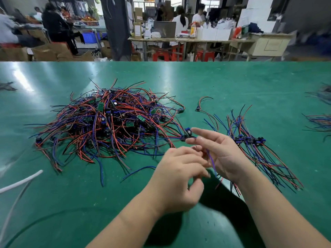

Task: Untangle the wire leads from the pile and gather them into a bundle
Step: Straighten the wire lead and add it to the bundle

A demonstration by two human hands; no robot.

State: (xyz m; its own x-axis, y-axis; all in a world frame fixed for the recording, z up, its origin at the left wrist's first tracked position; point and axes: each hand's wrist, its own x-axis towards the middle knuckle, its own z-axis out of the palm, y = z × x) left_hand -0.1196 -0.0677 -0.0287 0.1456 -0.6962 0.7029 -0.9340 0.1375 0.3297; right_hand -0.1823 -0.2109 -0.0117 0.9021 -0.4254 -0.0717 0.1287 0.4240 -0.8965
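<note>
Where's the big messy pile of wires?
In the head view, the tangled pile sits on the green table, left of centre, just beyond the left hand; the tidy bundle lies apart on the right, past the right hand.
</note>
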